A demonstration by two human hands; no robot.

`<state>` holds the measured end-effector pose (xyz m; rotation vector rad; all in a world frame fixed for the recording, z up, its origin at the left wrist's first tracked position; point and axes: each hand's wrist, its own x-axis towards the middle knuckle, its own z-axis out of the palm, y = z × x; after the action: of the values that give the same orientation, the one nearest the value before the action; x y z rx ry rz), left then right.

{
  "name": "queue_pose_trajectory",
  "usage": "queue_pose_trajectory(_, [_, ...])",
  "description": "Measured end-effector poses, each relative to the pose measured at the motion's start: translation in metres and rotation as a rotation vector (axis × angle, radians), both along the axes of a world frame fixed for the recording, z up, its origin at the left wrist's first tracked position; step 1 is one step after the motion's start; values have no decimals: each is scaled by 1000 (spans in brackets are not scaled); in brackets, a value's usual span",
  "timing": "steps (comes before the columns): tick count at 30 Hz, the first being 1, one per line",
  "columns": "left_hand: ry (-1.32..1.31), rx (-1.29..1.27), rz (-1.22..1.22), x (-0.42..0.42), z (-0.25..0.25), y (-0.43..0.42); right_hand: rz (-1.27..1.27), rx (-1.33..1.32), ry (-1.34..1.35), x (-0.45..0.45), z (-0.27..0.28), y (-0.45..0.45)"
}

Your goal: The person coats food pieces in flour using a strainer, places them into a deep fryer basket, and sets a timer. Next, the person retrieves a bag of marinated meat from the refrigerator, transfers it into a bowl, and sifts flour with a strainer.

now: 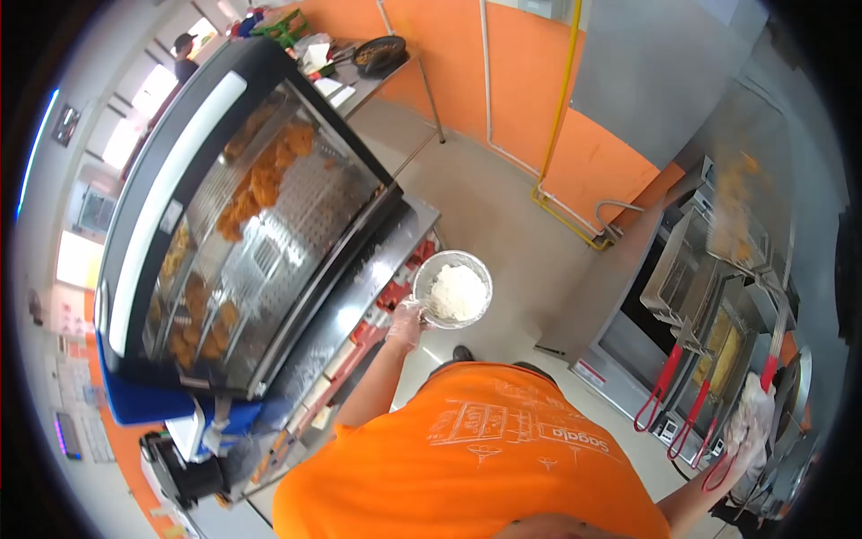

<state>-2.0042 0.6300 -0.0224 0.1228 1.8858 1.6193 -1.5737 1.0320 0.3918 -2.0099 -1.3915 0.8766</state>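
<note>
My left hand (409, 325), in a clear plastic glove, is closed on the near-left edge of a round metal bowl (430, 268). Inside it lies a heap of white, flour-like powder (457, 293). At the far right, my gloved right hand (750, 427) is closed around the red handle of a fryer basket (738, 235). That basket is raised over the fryer, and its orange-brown fried pieces are blurred. Two other baskets sit near it: an upper one (669, 287) and a lower one with pale yellow food (721, 352). Their red handles point towards me.
A glass display cabinet (269, 216) with fried chicken (260, 190) stands on a metal counter (409, 234) at left. The steel fryer (602, 337) is at right. Behind are a table with a black pan (381, 54), yellow pipe (558, 117) and another person (185, 61).
</note>
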Motion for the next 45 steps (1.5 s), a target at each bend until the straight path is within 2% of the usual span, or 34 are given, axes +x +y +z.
queue_pose_trajectory(1, [-241, 123, 116, -12, 35, 22, 59, -39, -18, -37, 7, 1])
queue_pose_trajectory(3, [91, 57, -59, -50, 20, 40, 187, -120, -58, -116, 19, 4])
queue_pose_trajectory(5, [85, 73, -71, -81, 18, 65, 328, -212, -111, -196, 28, 9])
queue_pose_trajectory(7, [-252, 170, 82, -113, 46, 103, 434, -252, -193, -285, 25, 17])
queue_pose_trajectory(8, [-253, 122, 74, -131, 47, 118, 605, -418, -158, -327, 14, 28])
queue_pose_trajectory(9, [-269, 140, 119, -146, 38, 130, 699, -373, -130, -372, -11, 41])
queue_pose_trajectory(10, [-277, 163, 164, -163, 31, 141, 807, -532, 34, -412, -27, 60])
queue_pose_trajectory(12, [-266, 156, 278, -202, 25, 166, 992, -754, 167, -509, -50, 90])
queue_pose_trajectory(13, [-270, 146, 330, -229, 22, 178, 1066, -756, 199, -560, -77, 106])
queue_pose_trajectory(14, [-281, 136, 390, -251, 17, 190, 1106, -816, 201, -615, -78, 112])
queue_pose_trajectory(15, [-297, 118, 454, -267, 13, 197, 1221, -795, 271, -662, -104, 125])
queue_pose_trajectory(16, [-298, 191, 590, -284, 0, 204, 1333, -960, 404, -712, -125, 142])
queue_pose_trajectory(17, [-445, 206, 687, -309, 25, 218, 1453, -1058, 501, -769, -144, 155])
queue_pose_trajectory(18, [-394, 234, 762, -325, 15, 227, 1549, -1178, 598, -819, -160, 162])
queue_pose_trajectory(19, [-345, 256, 836, -339, 5, 233, 1613, -1162, 545, -871, -166, 160])
queue_pose_trajectory(21, [-355, 224, 902, -364, 30, 248, 1723, -1188, 473, -974, -167, 140])
queue_pose_trajectory(22, [-350, 217, 932, -382, 39, 255, 1701, -1203, 569, -1017, -167, 127])
queue_pose_trajectory(23, [-331, 236, 975, -388, 42, 259, 1849, -1035, 730, -1047, -173, 115])
queue_pose_trajectory(24, [-311, 253, 1015, -392, 43, 267, 2020, -1166, 598, -1108, -196, 107])
queue_pose_trajectory(27, [-313, 275, 1098, -432, 64, 276, 2057, -1071, 579, -1213, -215, 60])
queue_pose_trajectory(29, [-327, 340, 1188, -460, 79, 280, 2059, -1142, 534, -1276, -228, 36])
queue_pose_trajectory(30, [-290, 295, 1208, -475, 86, 279, 2058, -1182, 507, -1300, -239, 24])
queue_pose_trajectory(33, [-272, 275, 1270, -531, 121, 263, 1980, -1462, 311, -1383, -294, 12])
queue_pose_trajectory(34, [-185, 195, 1249, -544, 112, 254, 2090, -1214, 295, -1367, -244, 11])
queue_pose_trajectory(35, [-99, 112, 1231, -557, 104, 245, 2097, -1205, 271, -1375, -243, 11])
queue_pose_trajectory(37, [-117, 302, 1351, -586, 98, 232, 2104, -1194, 217, -1393, -240, 14])
queue_pose_trajectory(38, [-145, 310, 1384, -602, 103, 226, 2270, -911, 229, -1394, -225, 11])
queue_pose_trajectory(41, [-161, 320, 1466, -639, 103, 209, 2234, -910, 200, -1415, -208, 10])
queue_pose_trajectory(43, [-150, 352, 1554, -666, 102, 201, 2179, -714, -82, -1438, -191, 8])
queue_pose_trajectory(45, [-168, 369, 1594, -686, 108, 194, 2037, -440, -359, -1457, -145, 7])
